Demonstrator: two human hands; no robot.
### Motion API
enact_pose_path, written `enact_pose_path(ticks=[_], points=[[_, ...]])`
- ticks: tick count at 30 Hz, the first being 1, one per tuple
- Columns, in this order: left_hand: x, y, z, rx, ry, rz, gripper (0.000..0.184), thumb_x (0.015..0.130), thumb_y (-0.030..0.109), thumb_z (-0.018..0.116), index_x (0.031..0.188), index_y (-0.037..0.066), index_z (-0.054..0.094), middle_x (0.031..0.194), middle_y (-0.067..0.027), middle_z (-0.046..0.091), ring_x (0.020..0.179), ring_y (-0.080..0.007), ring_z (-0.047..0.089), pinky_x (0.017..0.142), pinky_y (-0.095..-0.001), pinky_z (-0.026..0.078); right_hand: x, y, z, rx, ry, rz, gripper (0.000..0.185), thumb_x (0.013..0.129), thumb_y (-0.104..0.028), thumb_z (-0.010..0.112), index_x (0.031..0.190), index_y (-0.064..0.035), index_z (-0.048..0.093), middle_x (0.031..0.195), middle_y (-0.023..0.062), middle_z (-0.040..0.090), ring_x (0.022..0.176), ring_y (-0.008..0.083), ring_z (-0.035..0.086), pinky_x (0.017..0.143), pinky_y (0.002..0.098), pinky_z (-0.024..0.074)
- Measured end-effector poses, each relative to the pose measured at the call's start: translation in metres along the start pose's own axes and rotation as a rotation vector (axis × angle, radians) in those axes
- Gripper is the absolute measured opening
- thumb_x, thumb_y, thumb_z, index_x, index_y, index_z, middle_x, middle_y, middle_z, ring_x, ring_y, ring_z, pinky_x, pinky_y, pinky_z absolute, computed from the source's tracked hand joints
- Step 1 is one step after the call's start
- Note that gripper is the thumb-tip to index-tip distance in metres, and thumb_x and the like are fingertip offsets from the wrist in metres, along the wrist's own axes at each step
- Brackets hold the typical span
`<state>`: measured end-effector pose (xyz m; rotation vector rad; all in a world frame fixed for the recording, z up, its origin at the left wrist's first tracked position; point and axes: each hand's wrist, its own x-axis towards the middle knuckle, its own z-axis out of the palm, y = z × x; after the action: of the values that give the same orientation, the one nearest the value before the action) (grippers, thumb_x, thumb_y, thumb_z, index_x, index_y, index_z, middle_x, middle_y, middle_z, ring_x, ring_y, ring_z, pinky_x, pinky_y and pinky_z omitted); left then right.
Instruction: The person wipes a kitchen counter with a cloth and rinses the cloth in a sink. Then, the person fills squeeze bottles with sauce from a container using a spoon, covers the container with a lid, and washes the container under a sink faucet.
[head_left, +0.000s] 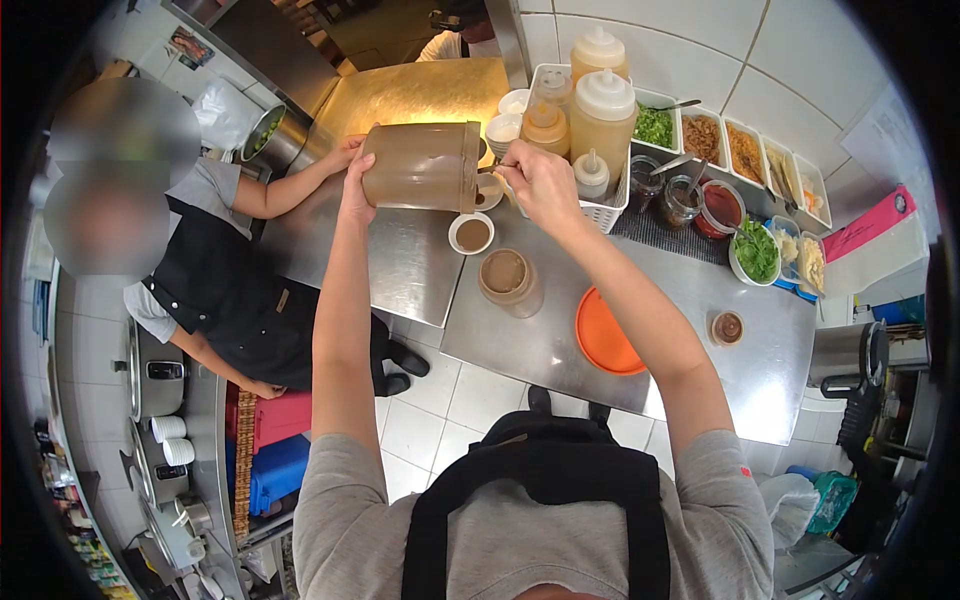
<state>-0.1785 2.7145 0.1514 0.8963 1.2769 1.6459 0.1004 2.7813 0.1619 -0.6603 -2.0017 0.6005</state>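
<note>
My left hand (358, 180) grips the base end of a large brown-tinted plastic container (418, 167), which is tipped on its side above the steel counter. At its mouth, my right hand (540, 188) is closed round a thin-handled utensil whose working end is hidden. Under the mouth stands a small bowl (487, 192), partly covered by the container. A white bowl (471, 236) of brown sauce is just in front of it. Nearer me, a clear tub (508, 280) also holds brown sauce. An orange round lid (607, 335) lies flat below my right forearm.
A co-worker in a black apron (250, 290) stands at the left, one arm on the counter. Squeeze bottles (604, 115) fill a white basket (603, 217) behind my right hand. Topping trays (700, 137), sauce jars (682, 203) and a small brown-filled cup (728, 328) are to the right.
</note>
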Motion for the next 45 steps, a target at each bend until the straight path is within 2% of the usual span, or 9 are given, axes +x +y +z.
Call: enact_pose_path(ticks=[5, 7, 14, 19, 24, 26, 29, 44, 45], points=[[0.006, 0.008, 0.003, 0.042, -0.052, 0.021, 0.068, 0.074, 0.032, 0.052, 0.135, 0.01, 0.032, 0.125, -0.008, 0.045, 0.112, -0.0189, 0.043, 0.093, -0.0285, 0.035, -0.004, 0.0, -0.002, -0.003, 0.031, 0.024, 0.011, 0.074, -0.008, 0.061, 0.074, -0.0031, 0.051, 0.071, 0.0122, 0.059, 0.068, 0.0315, 0.058, 0.058, 0.0404, 0.0438], [0.011, 0.011, 0.001, 0.092, -0.076, 0.048, 0.065, 0.073, 0.033, 0.053, 0.132, 0.012, 0.037, 0.122, -0.0093, 0.048, 0.11, -0.022, 0.046, 0.092, -0.0331, 0.038, -0.006, 0.003, -0.002, 0.025, 0.049, 0.043, 0.011, 0.074, -0.009, 0.061, 0.074, -0.0031, 0.051, 0.071, 0.012, 0.059, 0.068, 0.0309, 0.058, 0.058, 0.04, 0.044], [0.013, 0.023, 0.013, 0.112, -0.11, 0.01, 0.069, 0.072, 0.033, 0.053, 0.134, 0.011, 0.034, 0.125, -0.0085, 0.046, 0.112, -0.0201, 0.044, 0.093, -0.0298, 0.034, -0.008, 0.004, -0.005, 0.042, 0.092, 0.06, 0.011, 0.074, -0.009, 0.061, 0.073, -0.0031, 0.052, 0.07, 0.0113, 0.06, 0.067, 0.0298, 0.059, 0.058, 0.0391, 0.0442], [0.016, 0.028, 0.017, 0.158, -0.088, -0.042, 0.066, 0.073, 0.036, 0.053, 0.133, 0.013, 0.036, 0.12, -0.009, 0.049, 0.106, -0.0231, 0.05, 0.089, -0.0351, 0.041, -0.01, 0.004, -0.005, 0.057, 0.108, 0.069, 0.012, 0.074, -0.009, 0.061, 0.073, -0.0028, 0.051, 0.07, 0.0117, 0.059, 0.067, 0.0304, 0.058, 0.057, 0.0394, 0.0434], [0.018, 0.038, 0.026, 0.177, -0.151, -0.037, 0.065, 0.074, 0.035, 0.052, 0.133, 0.015, 0.036, 0.117, -0.0087, 0.051, 0.104, -0.0227, 0.051, 0.088, -0.036, 0.043, -0.014, 0.006, -0.006, 0.099, 0.145, 0.062, 0.012, 0.073, -0.009, 0.061, 0.073, -0.0026, 0.051, 0.07, 0.0126, 0.058, 0.066, 0.0312, 0.057, 0.056, 0.0401, 0.0427], [0.02, 0.039, 0.027, 0.185, -0.16, -0.029, 0.064, 0.074, 0.035, 0.052, 0.133, 0.016, 0.036, 0.116, -0.0085, 0.051, 0.104, -0.0226, 0.051, 0.088, -0.0362, 0.043, -0.015, 0.007, -0.007, 0.088, 0.201, 0.026, 0.012, 0.074, -0.01, 0.063, 0.073, -0.0015, 0.053, 0.064, 0.0131, 0.058, 0.058, 0.0294, 0.056, 0.052, 0.0373, 0.0412], [0.022, 0.04, 0.027, 0.185, -0.158, -0.054, 0.063, 0.074, 0.034, 0.051, 0.133, 0.016, 0.036, 0.116, -0.0084, 0.051, 0.103, -0.0225, 0.051, 0.087, -0.0367, 0.043, -0.019, 0.006, -0.009, 0.094, 0.153, 0.067, 0.011, 0.073, -0.007, 0.061, 0.073, -0.0024, 0.051, 0.072, 0.0131, 0.058, 0.067, 0.0318, 0.057, 0.056, 0.04, 0.0426], [0.02, 0.043, 0.027, 0.143, -0.131, -0.052, 0.065, 0.073, 0.034, 0.054, 0.133, 0.014, 0.036, 0.118, -0.0095, 0.049, 0.104, -0.0234, 0.05, 0.085, -0.0356, 0.043, -0.033, 0.013, -0.016, 0.03, 0.114, -0.09, 0.014, 0.075, -0.008, 0.06, 0.076, -0.0035, 0.047, 0.07, 0.0121, 0.054, 0.064, 0.0331, 0.055, 0.055, 0.0402, 0.0421], [0.021, 0.04, 0.023, 0.123, -0.073, -0.073, 0.06, 0.073, 0.035, 0.055, 0.126, 0.011, 0.042, 0.113, -0.01, 0.053, 0.1, -0.0233, 0.052, 0.084, -0.0353, 0.044, -0.037, 0.014, -0.018, 0.029, 0.115, -0.089, 0.014, 0.075, -0.008, 0.06, 0.076, -0.0035, 0.047, 0.07, 0.0121, 0.054, 0.064, 0.0331, 0.055, 0.055, 0.0402, 0.0421]])
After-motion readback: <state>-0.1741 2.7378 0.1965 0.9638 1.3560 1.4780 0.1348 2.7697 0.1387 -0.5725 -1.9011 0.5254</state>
